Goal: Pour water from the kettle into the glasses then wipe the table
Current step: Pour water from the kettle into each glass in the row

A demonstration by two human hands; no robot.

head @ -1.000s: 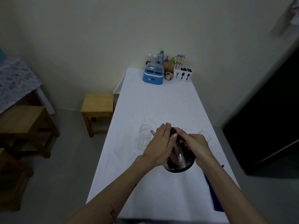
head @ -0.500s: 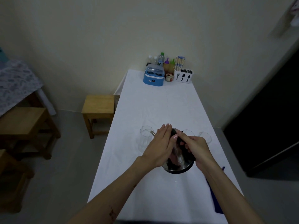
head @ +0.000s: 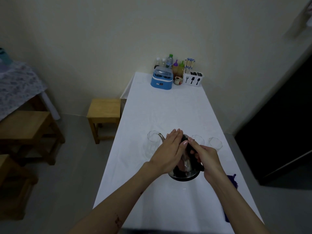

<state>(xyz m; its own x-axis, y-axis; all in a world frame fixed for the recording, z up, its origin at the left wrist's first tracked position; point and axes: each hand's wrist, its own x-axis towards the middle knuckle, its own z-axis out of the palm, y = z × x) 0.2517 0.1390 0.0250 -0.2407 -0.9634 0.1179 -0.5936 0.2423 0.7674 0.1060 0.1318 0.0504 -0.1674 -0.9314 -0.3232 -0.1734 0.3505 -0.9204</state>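
1. The kettle (head: 184, 173) is tipped over the white table (head: 168, 112), its spout (head: 161, 136) at the rim of the left glass (head: 152, 143).
2. The right hand (head: 205, 157) is closed around the kettle's dark handle.
3. The left hand (head: 170, 152) lies flat on the lid, fingers straight, gripping nothing.
4. Two more glasses (head: 215, 143) stand just beyond the hands.
5. A blue cloth (head: 232, 180) lies by the right forearm.

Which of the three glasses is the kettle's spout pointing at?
The leftmost glass, alone to the left of the hands. The kettle aims its thin spout at its rim; the other two glasses stand to the right.
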